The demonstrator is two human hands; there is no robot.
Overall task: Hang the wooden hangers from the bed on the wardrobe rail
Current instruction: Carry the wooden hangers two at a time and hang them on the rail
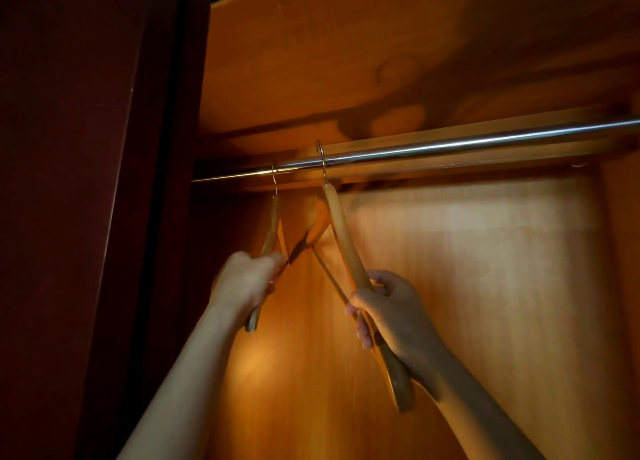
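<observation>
A shiny metal wardrobe rail point(450, 144) runs across the wardrobe, rising to the right. Two wooden hangers hook over its left part. The left hanger point(272, 231) hangs near the rail's left end, and my left hand point(247, 279) is closed around its lower arm. The right hanger point(343, 231) has its metal hook over the rail a little further right; my right hand point(388, 307) grips its near arm and crossbar. Its lower end sticks out below my wrist.
The dark red wardrobe door or side panel point(86, 217) fills the left. A wooden shelf underside point(346, 61) lies above the rail, and the orange back panel point(467, 269) sits behind the hangers. The rail to the right carries nothing.
</observation>
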